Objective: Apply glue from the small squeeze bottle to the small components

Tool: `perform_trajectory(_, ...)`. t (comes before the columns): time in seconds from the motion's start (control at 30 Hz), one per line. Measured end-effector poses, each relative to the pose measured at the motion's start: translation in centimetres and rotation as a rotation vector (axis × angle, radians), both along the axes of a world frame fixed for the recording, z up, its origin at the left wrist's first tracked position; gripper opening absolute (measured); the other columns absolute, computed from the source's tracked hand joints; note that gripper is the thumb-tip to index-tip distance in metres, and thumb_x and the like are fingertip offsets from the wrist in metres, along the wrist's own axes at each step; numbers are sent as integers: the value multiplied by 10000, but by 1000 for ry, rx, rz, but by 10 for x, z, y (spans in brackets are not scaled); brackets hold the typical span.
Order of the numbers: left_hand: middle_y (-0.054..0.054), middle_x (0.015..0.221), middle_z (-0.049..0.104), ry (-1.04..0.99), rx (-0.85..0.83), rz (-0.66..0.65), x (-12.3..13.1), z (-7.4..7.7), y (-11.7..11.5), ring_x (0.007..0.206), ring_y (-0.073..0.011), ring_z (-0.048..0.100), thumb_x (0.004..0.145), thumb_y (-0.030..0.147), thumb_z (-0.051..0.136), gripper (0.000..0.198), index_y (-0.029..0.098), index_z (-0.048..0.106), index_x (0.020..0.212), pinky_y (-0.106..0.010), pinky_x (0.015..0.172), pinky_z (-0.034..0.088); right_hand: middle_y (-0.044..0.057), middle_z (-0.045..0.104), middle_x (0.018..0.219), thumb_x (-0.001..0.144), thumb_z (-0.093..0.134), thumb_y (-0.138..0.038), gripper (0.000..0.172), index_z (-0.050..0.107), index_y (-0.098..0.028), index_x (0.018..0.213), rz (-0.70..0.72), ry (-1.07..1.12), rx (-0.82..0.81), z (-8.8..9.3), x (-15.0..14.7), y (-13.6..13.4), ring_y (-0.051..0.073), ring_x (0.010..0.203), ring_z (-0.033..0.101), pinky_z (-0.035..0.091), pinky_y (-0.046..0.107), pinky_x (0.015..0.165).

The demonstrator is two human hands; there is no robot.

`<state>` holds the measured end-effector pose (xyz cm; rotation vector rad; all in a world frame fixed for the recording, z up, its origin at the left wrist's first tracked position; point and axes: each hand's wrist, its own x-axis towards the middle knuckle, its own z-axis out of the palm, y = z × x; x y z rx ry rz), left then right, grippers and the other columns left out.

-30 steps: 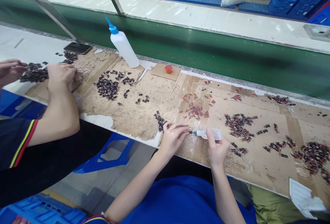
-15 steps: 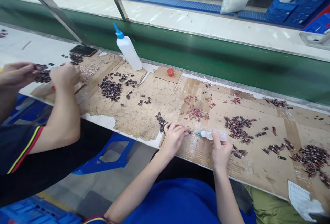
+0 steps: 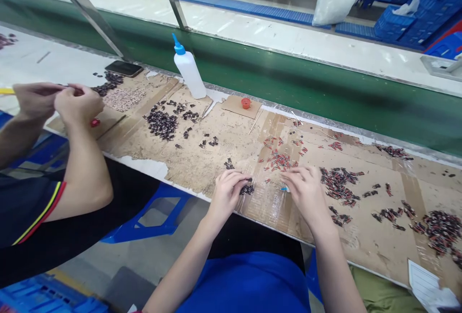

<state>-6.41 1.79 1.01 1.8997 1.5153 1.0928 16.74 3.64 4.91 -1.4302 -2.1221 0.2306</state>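
Observation:
My left hand (image 3: 227,189) is closed in a pinch on a small black part (image 3: 249,180), just above a little cluster of similar black parts (image 3: 247,190). My right hand (image 3: 306,195) is curled over a small squeeze bottle. Only the bottle's blue tip (image 3: 285,189) shows, pointing left below the fingers; the hand hides its body. The right fingertips are at the near edge of a scatter of small red pieces (image 3: 281,160). Whether they also pinch one of these, I cannot make out.
Cardboard (image 3: 202,169) covers the bench. A tall white bottle (image 3: 191,76) with a blue nozzle and a red cap (image 3: 246,103) stand toward the back. Piles of black parts (image 3: 161,124) and red-black pieces (image 3: 339,183) lie on both sides. At left, a co-worker's hands (image 3: 77,106) work close by.
My right hand has turned over and moved up to the red pieces, and the bottle's body is now hidden. My left hand has drawn back left from the bottle tip.

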Motion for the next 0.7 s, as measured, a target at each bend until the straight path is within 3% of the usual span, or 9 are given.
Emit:
perform_trajectory(0.07,-39,929,752,9,8,6,2,0,-1,975,-230,636,914,196,540,193,255,717,963,-418,900,482,69,691,891,910,574,-202,178,745,-244,877,208,-95,-67,-2,-12,19,238,926,526,469,345,779)
perform_trajectory(0.17,-46,956,752,17,10,21,2,-1,-3,960,-227,647,914,198,548,186,247,713,984,-411,877,488,48,686,808,851,660,-160,120,737,-225,785,380,-247,-197,-3,-26,42,217,866,517,454,313,729)
perform_trajectory(0.3,-50,939,750,14,1,34,2,-1,-4,957,-224,652,917,200,546,180,241,708,981,-410,882,489,48,668,725,813,693,-123,137,706,-199,700,461,-394,-291,-1,-34,53,204,795,523,433,301,682)
perform_trajectory(0.4,-55,924,744,-25,14,41,5,1,-4,963,-224,651,918,207,543,172,234,711,947,-397,872,502,58,678,735,826,663,-105,130,707,-191,739,467,-289,-264,2,-32,48,210,815,545,453,297,690)
perform_trajectory(0.53,-63,936,742,-70,20,50,12,7,-5,942,-224,657,915,221,558,157,225,712,942,-401,860,509,45,723,801,863,645,-186,116,735,-221,927,313,187,-198,3,-33,29,193,784,597,506,322,736)
perform_trajectory(0.7,-60,924,747,-68,20,71,23,17,-7,935,-223,655,899,235,590,140,237,725,936,-396,855,510,50,759,841,830,671,-318,129,768,-234,838,-99,730,-280,-2,-50,-5,204,794,686,552,331,732)
